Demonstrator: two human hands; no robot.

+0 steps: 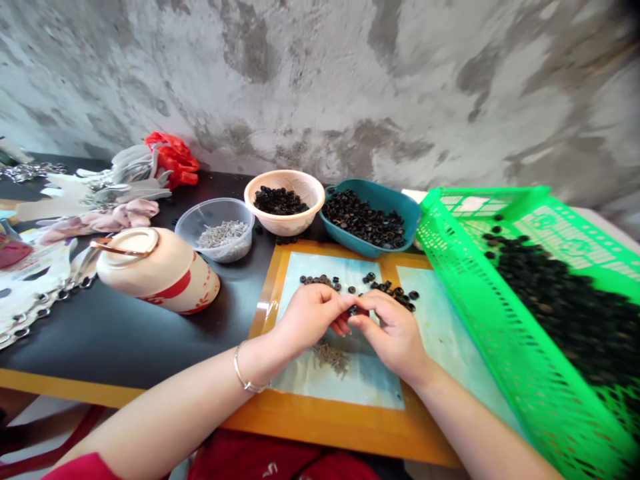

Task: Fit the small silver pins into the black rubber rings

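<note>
Over the light-blue mat, my left hand and my right hand meet fingertip to fingertip. Both are closed in a pinch around a small black round part, mostly covered by the fingers. Whether a pin is also between them I cannot make out. Just beyond my hands lie loose black round parts, one group at the left and another at the right. A small heap of thin metal pins rests on the mat below my left hand.
Behind the mat stand a clear tub of metal pins, a pink bowl and a teal basin of black parts. A green crate of black parts flanks my right arm. At left are a white-and-red bottle and gloves.
</note>
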